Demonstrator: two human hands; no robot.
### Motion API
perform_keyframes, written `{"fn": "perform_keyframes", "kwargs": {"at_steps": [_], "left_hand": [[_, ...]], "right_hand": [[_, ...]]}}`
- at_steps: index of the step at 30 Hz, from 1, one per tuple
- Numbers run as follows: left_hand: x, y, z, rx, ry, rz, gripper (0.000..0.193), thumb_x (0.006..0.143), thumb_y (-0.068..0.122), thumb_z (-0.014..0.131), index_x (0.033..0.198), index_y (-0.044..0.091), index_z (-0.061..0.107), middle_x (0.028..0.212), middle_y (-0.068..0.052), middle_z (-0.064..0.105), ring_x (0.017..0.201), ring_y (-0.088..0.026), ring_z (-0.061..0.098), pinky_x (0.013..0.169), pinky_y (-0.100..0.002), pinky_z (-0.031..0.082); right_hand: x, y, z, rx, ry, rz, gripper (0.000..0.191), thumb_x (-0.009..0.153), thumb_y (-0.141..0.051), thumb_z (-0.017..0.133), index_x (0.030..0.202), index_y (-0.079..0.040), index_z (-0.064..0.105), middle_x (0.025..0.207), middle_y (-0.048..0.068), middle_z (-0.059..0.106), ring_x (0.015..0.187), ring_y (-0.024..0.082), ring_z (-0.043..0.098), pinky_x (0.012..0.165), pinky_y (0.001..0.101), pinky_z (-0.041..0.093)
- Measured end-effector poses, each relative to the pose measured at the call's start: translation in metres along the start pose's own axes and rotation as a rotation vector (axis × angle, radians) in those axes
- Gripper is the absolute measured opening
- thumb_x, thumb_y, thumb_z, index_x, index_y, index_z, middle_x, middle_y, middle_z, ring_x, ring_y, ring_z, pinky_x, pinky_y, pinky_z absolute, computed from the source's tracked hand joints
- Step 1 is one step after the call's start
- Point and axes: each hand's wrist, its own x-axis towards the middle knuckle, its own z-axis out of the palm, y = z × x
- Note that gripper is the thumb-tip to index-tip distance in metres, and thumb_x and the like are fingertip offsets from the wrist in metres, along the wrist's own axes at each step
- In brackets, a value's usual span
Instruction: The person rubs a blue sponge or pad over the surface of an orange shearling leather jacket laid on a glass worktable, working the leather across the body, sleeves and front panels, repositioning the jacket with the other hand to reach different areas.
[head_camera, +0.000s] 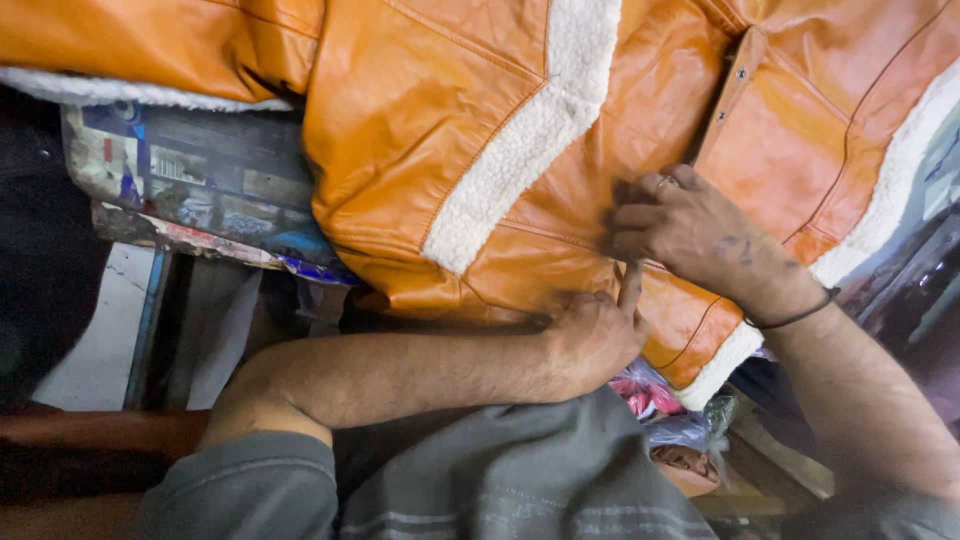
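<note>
While curled at the jacket's lower hem, left hand (597, 330) clenched, pinching orange leather, index finger up toward 12 o'clock. Right hand (690, 228) just beyond at 1 o'clock, fingers bent and pressing on the same panel, ring and wrist band visible; grasp unclear. Orange leather jacket (450, 150) spread from 9 to 3 o'clock, long axis crosswise, white fleece trim (520, 140) running diagonally. Under it at 10 o'clock, printed cardboard (190, 175); at 4 o'clock, plastic bags (665, 405). Nothing between hands and leather.

surface: printed-paper-covered table edge (190, 190) | floor: pale slab (95, 340), lower left | light: dim
</note>
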Motion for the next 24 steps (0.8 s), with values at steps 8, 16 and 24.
{"fn": "perform_keyframes", "kwargs": {"at_steps": [8,16,24], "left_hand": [[-0.003,-0.003,-0.004,-0.038,-0.061,0.006,0.033,0.088,0.022,0.059,0.109,-0.001,0.071,0.148,-0.042,0.042,0.087,-0.029,0.074,0.064,-0.042,0.061],[-0.028,-0.028,-0.045,-0.245,0.213,0.203,0.019,0.084,0.016,0.063,0.097,0.004,0.071,0.097,-0.016,0.07,0.084,-0.032,0.072,0.066,-0.044,0.058],[-0.036,-0.135,-0.073,-0.014,0.404,-0.163,0.019,0.091,0.017,0.066,0.108,0.008,0.067,0.108,-0.011,0.057,0.104,-0.029,0.056,0.086,-0.046,0.048]], "right_hand": [[0.03,-0.014,-0.009,-0.25,-0.244,-0.054,0.013,0.082,-0.029,0.061,0.09,-0.026,0.071,0.104,-0.007,0.065,0.117,0.021,0.054,0.095,0.0377,0.044],[-0.005,0.005,-0.025,-0.217,0.029,0.279,0.023,0.085,-0.019,0.064,0.103,-0.029,0.076,0.11,-0.011,0.067,0.114,0.014,0.056,0.099,0.037,0.043],[0.001,-0.008,0.004,-0.303,-0.169,0.103,0.021,0.085,-0.024,0.06,0.097,-0.034,0.073,0.105,-0.01,0.065,0.114,0.017,0.056,0.092,0.0416,0.042]]}}
